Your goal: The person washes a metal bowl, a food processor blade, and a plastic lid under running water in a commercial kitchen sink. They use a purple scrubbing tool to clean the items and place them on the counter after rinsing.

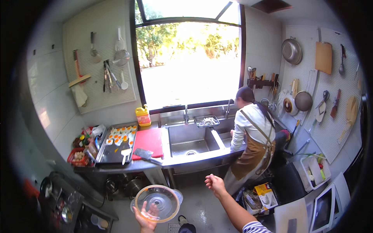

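Note:
My left hand [145, 218] supports a clear plastic bowl [167, 201] with an orange-tinted rim, palm and fingers spread against its near side. A second clear edge with a tab shows behind the bowl's rim; whether it is a separate piece I cannot tell. To the right, my right hand [215, 184] is raised in front of the sink cabinet with its fingers curled in. Nothing visible sits in it. Beyond both hands lies a stainless steel double sink [186, 145]. A metal tray [207, 121] of pale pieces rests across its back.
A co-worker in a brown apron [247, 154] leans over the right basin. Left of the sink are a red cutting board [150, 142], a cleaver [145, 154] and a baking tray [107, 154] of fried eggs. An open carton [265, 198] and a white vegetable basket [316, 171] stand at right.

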`<state>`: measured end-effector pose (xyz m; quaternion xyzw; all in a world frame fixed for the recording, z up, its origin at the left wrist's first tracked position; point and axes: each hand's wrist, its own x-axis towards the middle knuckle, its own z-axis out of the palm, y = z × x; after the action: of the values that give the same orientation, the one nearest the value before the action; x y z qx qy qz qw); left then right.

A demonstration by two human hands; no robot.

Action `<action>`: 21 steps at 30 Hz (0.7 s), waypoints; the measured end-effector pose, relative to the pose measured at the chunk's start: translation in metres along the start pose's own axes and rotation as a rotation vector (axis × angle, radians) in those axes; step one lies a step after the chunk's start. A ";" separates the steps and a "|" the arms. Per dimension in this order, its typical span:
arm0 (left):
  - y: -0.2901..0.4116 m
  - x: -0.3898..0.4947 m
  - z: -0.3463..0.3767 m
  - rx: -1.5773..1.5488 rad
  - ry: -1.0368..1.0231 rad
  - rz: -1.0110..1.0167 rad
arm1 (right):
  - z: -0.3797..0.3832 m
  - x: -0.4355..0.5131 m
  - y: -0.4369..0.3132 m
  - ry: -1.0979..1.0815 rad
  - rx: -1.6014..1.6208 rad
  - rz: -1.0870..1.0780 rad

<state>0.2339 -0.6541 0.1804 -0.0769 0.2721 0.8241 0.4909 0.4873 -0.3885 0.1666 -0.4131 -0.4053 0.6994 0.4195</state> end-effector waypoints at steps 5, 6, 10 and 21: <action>-0.009 0.164 0.088 0.133 -0.047 -0.062 | 0.008 0.155 -0.021 0.130 -0.073 0.090; -0.013 0.190 0.105 0.150 -0.053 -0.067 | 0.011 0.183 -0.029 0.152 -0.107 0.098; -0.035 0.301 0.161 0.318 -0.286 -0.045 | 0.033 0.301 -0.065 0.143 -0.135 0.063; -0.096 0.495 0.248 0.393 0.140 -0.305 | 0.108 0.705 -0.040 0.279 -0.148 0.074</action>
<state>0.1000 -0.1086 0.1579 -0.0768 0.4455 0.6645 0.5951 0.1819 0.2501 0.0717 -0.5507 -0.3778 0.6185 0.4141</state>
